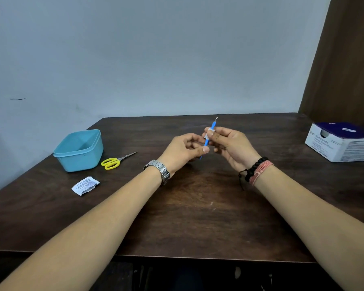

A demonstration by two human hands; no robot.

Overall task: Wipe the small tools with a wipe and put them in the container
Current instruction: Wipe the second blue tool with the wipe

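Observation:
A thin blue tool (213, 124) with a small metal tip is held upright above the middle of the dark table. My left hand (182, 151) pinches its lower part between thumb and fingers. My right hand (229, 144) pinches a small white wipe (210, 132) folded round the tool's upper shaft. A light blue square container (79, 150) stands open at the left, nothing visible inside it. Yellow-handled scissors (114, 162) lie just right of the container.
A torn white wipe sachet (85, 185) lies in front of the container. A white and dark blue box (343, 141) stands at the table's right edge. A brown curtain (345, 59) hangs behind it. The wooden table (198, 217) meets a pale wall.

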